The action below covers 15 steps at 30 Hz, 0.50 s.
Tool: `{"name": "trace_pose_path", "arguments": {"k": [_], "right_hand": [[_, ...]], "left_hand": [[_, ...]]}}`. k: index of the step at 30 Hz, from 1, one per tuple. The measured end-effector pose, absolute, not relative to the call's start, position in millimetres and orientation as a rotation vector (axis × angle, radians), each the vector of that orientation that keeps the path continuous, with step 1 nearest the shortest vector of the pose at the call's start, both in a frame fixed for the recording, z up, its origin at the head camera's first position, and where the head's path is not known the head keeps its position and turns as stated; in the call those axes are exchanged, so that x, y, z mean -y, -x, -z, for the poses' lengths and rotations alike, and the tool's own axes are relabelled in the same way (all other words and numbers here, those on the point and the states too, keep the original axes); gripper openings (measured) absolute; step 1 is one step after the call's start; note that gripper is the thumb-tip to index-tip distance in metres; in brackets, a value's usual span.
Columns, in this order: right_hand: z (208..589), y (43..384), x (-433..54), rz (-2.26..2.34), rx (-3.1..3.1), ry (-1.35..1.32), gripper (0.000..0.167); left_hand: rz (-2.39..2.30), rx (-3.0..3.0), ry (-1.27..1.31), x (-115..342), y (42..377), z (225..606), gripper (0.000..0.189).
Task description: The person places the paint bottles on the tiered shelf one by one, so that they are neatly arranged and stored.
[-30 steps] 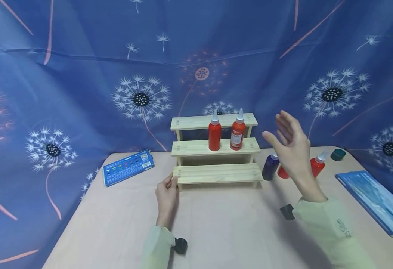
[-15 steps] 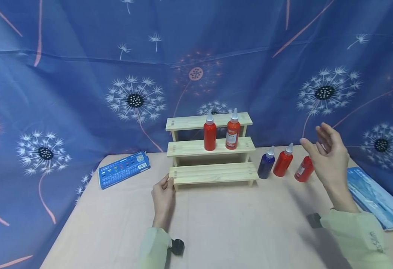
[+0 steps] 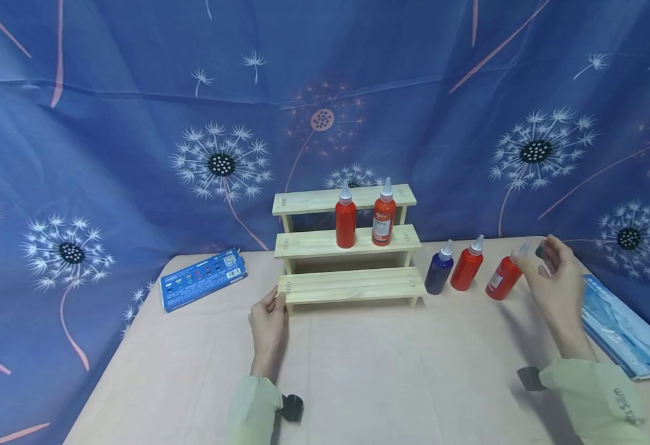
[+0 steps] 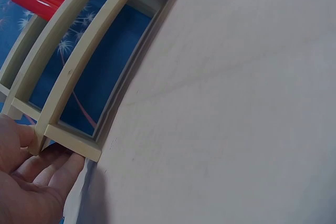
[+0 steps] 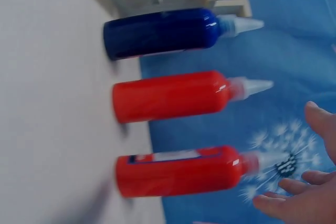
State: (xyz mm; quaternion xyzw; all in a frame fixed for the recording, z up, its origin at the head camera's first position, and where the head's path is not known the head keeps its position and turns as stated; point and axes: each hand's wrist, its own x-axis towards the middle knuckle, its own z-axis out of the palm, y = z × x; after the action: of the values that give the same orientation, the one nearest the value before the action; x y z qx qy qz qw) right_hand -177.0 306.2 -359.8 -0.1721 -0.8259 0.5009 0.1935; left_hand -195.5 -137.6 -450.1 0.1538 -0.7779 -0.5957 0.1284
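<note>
A three-step pale wooden display rack [image 3: 353,285] stands in the middle of the table. My left hand [image 3: 267,324] grips the left end of its lowest step. In the left wrist view, the thumb and fingers [image 4: 65,177] are at the step's end and leg. My right hand [image 3: 560,290] is at the right, beside the nozzle of the rightmost red squeeze bottle [image 3: 503,281]. In the right wrist view, the thumb and fingers are spread apart near that bottle's pale tip [image 5: 273,159]. Another red bottle [image 3: 466,269] and a dark blue bottle [image 3: 438,274] stand to its left.
Two red bottles [image 3: 345,225] stand on the middle step. A blue flat box [image 3: 202,281] lies to the left of the rack, and a blue-and-white pad [image 3: 631,327] lies at the right edge. Blue dandelion-printed cloth [image 3: 325,62] hangs behind the table.
My right hand moved rightward past the blue and red bottles, then came down beside the rightmost red bottle. The left hand stays on the rack. The head view shifted slightly.
</note>
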Motion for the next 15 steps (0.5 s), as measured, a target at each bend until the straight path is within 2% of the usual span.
{"name": "trace_pose_path", "arguments": {"k": [15], "right_hand": [[430,207,-338,-1.410,2.458,0.624,0.095]], "left_hand": [[1.723,2.268,-0.438,137,195,448,0.036]]}}
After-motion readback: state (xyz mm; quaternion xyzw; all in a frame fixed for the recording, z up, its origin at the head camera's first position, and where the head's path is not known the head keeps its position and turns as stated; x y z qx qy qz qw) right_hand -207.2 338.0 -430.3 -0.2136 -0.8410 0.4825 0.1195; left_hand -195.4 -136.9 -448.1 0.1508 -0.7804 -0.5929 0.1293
